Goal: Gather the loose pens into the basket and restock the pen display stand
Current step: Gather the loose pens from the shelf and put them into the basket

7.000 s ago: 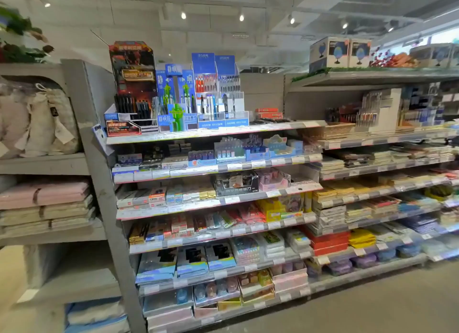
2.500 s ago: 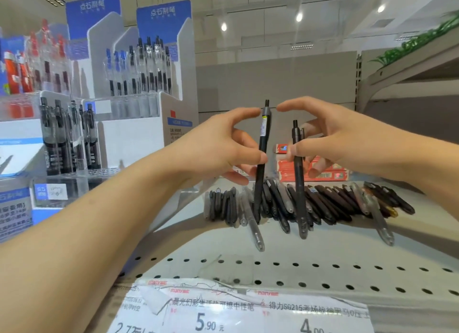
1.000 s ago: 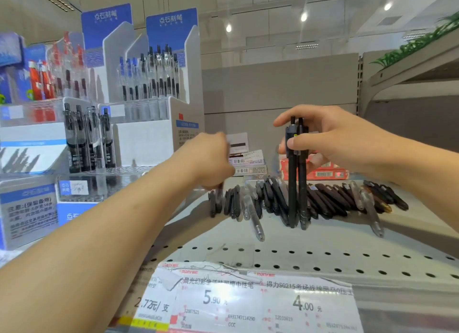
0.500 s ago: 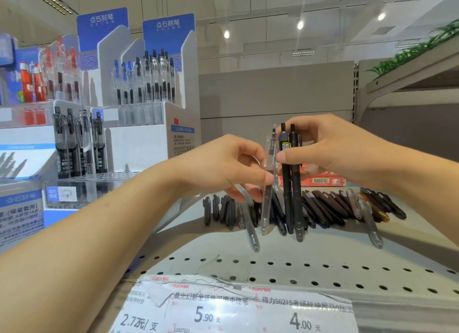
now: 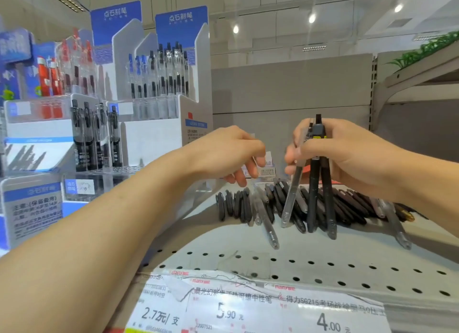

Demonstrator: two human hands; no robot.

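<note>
Several loose pens [image 5: 347,206], black and clear, lie in a row on the perforated grey shelf [image 5: 323,265]. My right hand [image 5: 347,156] grips a bunch of pens [image 5: 313,196] upright above that row: two black ones and a clear one, tips down. My left hand [image 5: 231,154] hovers just left of it, over the row's left end, fingers loosely curled downward and holding nothing. The pen display stand [image 5: 159,104], white with blue headers, stands at the left with pens upright in its tiers. No basket is in view.
Price labels [image 5: 248,308] run along the shelf's front edge. Small red and white boxes [image 5: 268,169] sit behind the pens against the grey back panel. A higher shelf bracket [image 5: 407,84] with a green plant juts in at the right.
The clear pen has passed from my left hand into the bunch in my right hand. My left hand has drawn back to the left, holding nothing.
</note>
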